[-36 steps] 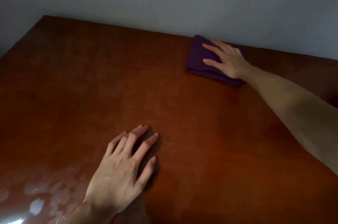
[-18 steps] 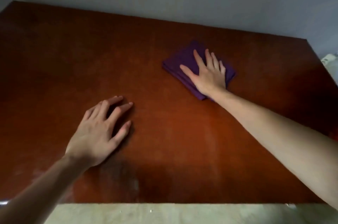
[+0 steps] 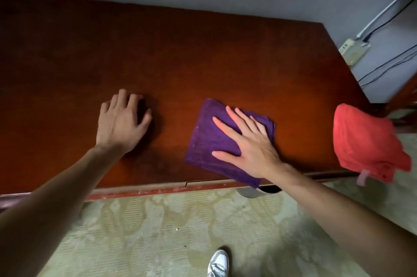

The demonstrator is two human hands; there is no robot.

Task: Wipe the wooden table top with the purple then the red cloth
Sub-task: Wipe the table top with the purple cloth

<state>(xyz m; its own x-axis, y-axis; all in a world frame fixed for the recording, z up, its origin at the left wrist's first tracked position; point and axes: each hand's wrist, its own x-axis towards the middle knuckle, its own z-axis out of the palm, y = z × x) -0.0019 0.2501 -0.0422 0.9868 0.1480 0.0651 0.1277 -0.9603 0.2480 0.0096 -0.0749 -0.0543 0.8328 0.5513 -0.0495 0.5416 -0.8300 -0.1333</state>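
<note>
A folded purple cloth (image 3: 209,139) lies flat on the reddish-brown wooden table top (image 3: 180,55), near its front edge, one corner reaching over the edge. My right hand (image 3: 246,143) presses down on it with straight, spread fingers. My left hand (image 3: 123,122) rests flat on the bare wood to the left of the cloth, fingers relaxed. A red cloth (image 3: 365,143) sits bunched at the table's front right corner, hanging partly past the edge.
A grey wall runs along the table's far side. A power strip (image 3: 353,49) with cables lies on the floor past the right end. Patterned pale floor (image 3: 180,231) lies below the front edge, with a shoe (image 3: 217,263) on it.
My right hand has dragged the purple cloth from the far side of the table toward the front edge. My view has pulled back and tilted down, bringing the red cloth and floor into sight.
</note>
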